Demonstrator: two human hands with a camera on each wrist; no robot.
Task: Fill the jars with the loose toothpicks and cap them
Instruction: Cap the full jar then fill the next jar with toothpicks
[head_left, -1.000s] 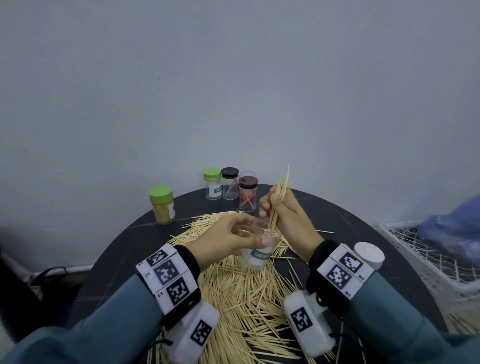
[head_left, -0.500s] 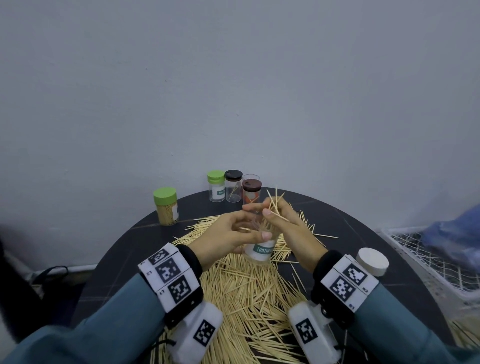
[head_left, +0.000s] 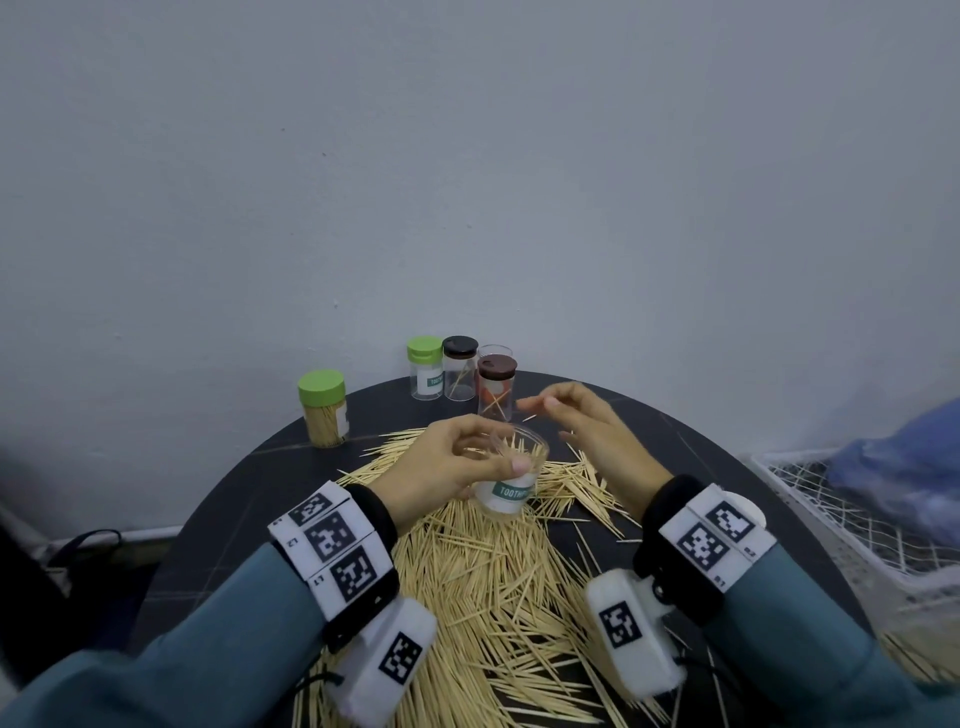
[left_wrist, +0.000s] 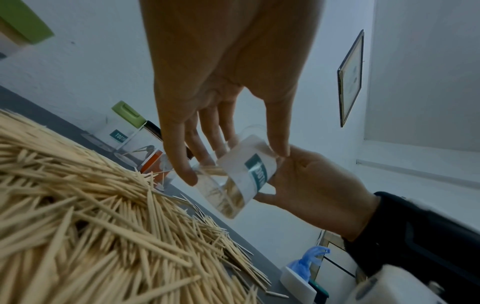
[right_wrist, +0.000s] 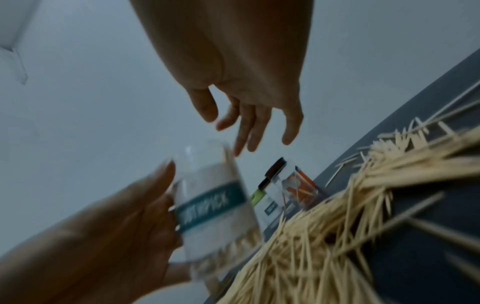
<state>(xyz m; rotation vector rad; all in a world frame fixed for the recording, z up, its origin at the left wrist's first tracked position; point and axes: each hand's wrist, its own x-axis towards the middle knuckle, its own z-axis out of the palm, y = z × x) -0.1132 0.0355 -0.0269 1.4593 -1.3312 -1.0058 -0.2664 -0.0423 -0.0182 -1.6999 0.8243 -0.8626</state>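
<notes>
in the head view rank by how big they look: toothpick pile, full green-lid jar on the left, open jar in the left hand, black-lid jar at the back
1. toothpick pile
2. open jar, nearer the camera, so unsure against the next
3. full green-lid jar
4. black-lid jar, farthest back

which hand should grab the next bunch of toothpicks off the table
Right. The right hand is open and holds nothing, hovering above the loose toothpicks. The left hand is busy gripping the open jar, keeping it ready for filling.

Uncapped clear labelled jar (head_left: 511, 480) part-filled, tilted above heaped loose toothpicks (head_left: 498, 587)
</notes>
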